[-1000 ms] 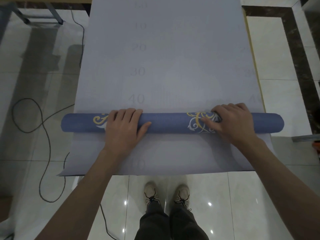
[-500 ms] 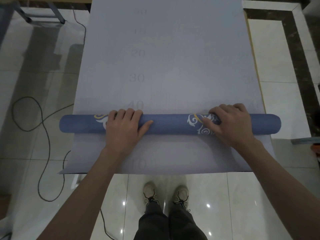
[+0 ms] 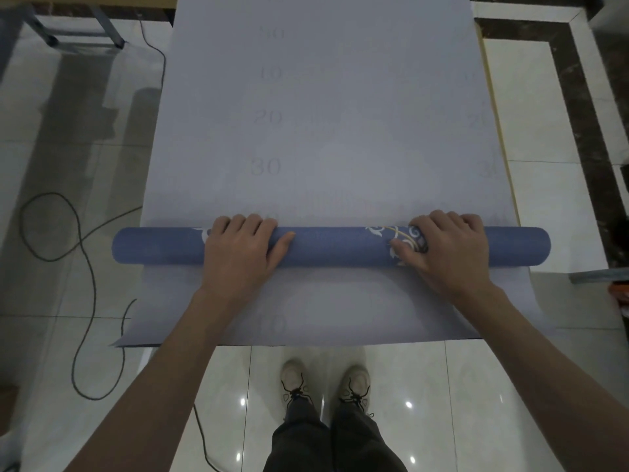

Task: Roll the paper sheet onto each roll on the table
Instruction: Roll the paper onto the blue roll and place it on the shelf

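Glossy white floor tiles [image 3: 544, 114] with a dark stone border frame the picture, and up the centre runs the long, matt, pale-grey paper sheet [image 3: 340, 131], faintly printed with numbers, its near edge overhanging at lower centre. Across it in the lower middle lies the blue roll [image 3: 340, 247], a textured cylinder with white and gold scrollwork. The left hand [image 3: 238, 253] and right hand [image 3: 449, 253] each curl over its top, thumbs on the near face. If one hand pushes harder, the roll would likely skew and the thin sheet wind on crooked or crease.
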Tool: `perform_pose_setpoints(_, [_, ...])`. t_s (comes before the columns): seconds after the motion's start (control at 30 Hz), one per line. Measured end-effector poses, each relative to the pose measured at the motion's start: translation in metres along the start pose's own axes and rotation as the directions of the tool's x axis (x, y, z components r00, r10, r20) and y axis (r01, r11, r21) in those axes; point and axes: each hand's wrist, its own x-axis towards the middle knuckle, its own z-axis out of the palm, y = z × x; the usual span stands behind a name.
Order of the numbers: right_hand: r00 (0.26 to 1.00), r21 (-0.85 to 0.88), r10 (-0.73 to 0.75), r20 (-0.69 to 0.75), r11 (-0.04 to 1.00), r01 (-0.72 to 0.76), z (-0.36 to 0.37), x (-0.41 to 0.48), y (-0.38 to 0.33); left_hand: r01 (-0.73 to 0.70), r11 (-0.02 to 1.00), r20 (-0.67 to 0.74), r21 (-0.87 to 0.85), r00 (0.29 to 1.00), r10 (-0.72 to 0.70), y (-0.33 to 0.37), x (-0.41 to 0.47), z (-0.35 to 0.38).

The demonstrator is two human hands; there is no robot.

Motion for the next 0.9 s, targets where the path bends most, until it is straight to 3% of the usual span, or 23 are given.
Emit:
perform_pose_setpoints(0.47, [0.994, 0.056, 0.033, 0.103, 0.998, -0.039, 0.0, 0.016, 0.0, 0.036, 0.999, 0.014, 0.025, 0.999, -0.036, 0.004, -0.006, -0.004])
perform_pose_setpoints(0.73, [1.0, -0.02, -0.012, 0.018, 1.0, 0.012, -0.001, 0.002, 0.002, 0.025, 1.0, 0.012, 0.004, 1.0, -0.025, 0.002, 0.002, 0.0])
perform_pose_setpoints(0.9, [0.999, 0.034, 0.012, 0.035, 0.999, -0.013, -0.001, 0.01, 0.002, 0.02, 0.998, 0.0, 0.056, 1.0, -0.02, 0.007, -0.007, 0.0])
